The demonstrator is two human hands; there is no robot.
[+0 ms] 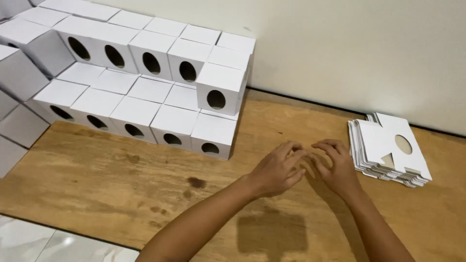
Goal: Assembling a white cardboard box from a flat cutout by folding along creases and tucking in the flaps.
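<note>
My left hand (279, 167) and my right hand (336, 165) hover side by side over a wooden board (145, 179), fingers curled and spread, fingertips almost touching each other. Neither holds anything. A stack of flat white cardboard box blanks (388, 150), each with an oval cut-out, lies just right of my right hand. To the left of my hands stand stepped rows of folded white boxes (145, 92) with oval holes in their fronts; the nearest box (213, 136) is about a hand's width from my left hand.
A pale wall (340, 48) runs behind the board. More white boxes (19, 97) pile up at the far left. White floor tiles (48, 242) show at the bottom left. A dark square shadow (272, 233) lies on the wood below my hands.
</note>
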